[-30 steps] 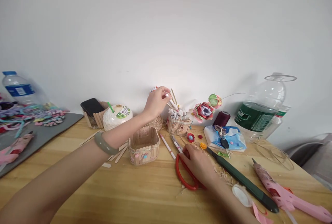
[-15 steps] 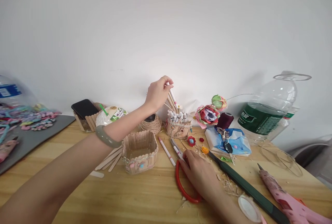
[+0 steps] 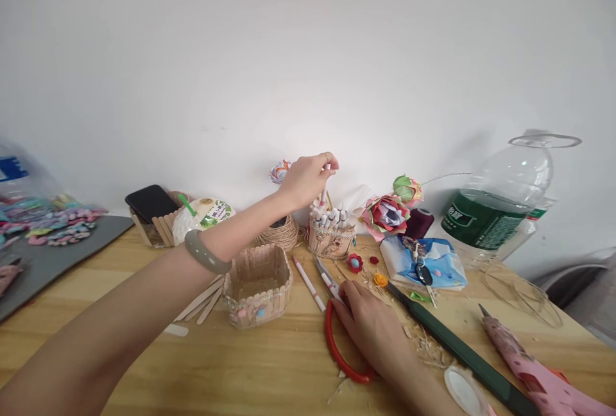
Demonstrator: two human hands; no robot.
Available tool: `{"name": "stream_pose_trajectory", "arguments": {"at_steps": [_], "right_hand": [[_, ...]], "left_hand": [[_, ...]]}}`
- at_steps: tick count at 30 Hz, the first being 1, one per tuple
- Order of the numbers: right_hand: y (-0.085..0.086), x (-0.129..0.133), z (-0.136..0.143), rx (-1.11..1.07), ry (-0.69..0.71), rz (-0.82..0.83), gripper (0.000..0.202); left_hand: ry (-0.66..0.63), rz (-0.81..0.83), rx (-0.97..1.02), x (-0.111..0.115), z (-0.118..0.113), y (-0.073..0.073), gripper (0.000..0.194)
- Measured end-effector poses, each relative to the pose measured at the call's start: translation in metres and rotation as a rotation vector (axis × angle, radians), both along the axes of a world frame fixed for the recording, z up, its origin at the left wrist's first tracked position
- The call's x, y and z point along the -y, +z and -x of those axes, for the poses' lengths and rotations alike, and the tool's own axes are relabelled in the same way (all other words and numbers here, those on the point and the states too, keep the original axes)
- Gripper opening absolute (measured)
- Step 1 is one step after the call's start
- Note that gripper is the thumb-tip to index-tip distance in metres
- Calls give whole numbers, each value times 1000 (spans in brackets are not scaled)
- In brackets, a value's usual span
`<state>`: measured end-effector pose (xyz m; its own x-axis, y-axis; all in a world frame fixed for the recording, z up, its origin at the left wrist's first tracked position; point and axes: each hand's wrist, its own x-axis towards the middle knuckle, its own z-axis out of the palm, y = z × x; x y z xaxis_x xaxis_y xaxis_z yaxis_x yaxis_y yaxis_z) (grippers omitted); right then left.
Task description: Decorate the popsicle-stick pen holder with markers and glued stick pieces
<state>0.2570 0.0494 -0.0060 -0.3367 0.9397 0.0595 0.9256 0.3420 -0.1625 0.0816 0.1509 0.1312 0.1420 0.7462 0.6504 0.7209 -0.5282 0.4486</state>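
My left hand (image 3: pixel 309 182) reaches over the small popsicle-stick holder (image 3: pixel 333 240), its fingers closed on an upright white marker (image 3: pixel 323 194). The marker's lower end is above or among several white markers (image 3: pixel 330 217) standing in that holder. My right hand (image 3: pixel 375 326) rests low on the table, fingers curled around the near end of another white marker (image 3: pixel 330 284). That marker lies across the red-handled scissors (image 3: pixel 331 345), partly under this hand. Beside it a third white marker (image 3: pixel 309 283) lies on the wood. Left of these stands a larger popsicle-stick box (image 3: pixel 257 284).
A green cutter-like tool (image 3: pixel 457 345) and pink glue gun (image 3: pixel 534 364) lie at right. Behind are paper flowers (image 3: pixel 386 213), a tissue pack (image 3: pixel 436 262) with keys, and a large bottle (image 3: pixel 495 201). Twine (image 3: pixel 279 235), a coconut (image 3: pixel 202 216) and a phone (image 3: pixel 151 202) stand left.
My left hand has moved down and slightly right, lowering the marker toward the holder. A paper flower behind that wrist now shows. My right hand has stayed in place.
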Motion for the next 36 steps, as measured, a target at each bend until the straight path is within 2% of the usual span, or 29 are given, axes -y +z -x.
{"name": "stream_pose_trajectory", "arguments": {"at_steps": [5, 10, 17, 25, 36], "right_hand": [[0, -1, 0, 0, 6, -9, 16], [-2, -1, -1, -3, 11, -17, 15], [-3, -1, -1, -7, 9, -28, 16], [0, 0, 0, -15, 9, -9, 16], [-1, -1, -1, -25, 19, -7, 15]], "left_hand": [[54, -113, 98, 1, 1, 8, 13], [4, -155, 127, -1, -4, 7, 16], [-79, -70, -94, -12, -18, -5, 23], [-73, 97, -307, -29, -28, -31, 24], [-96, 106, -417, -41, -20, -35, 35]]}}
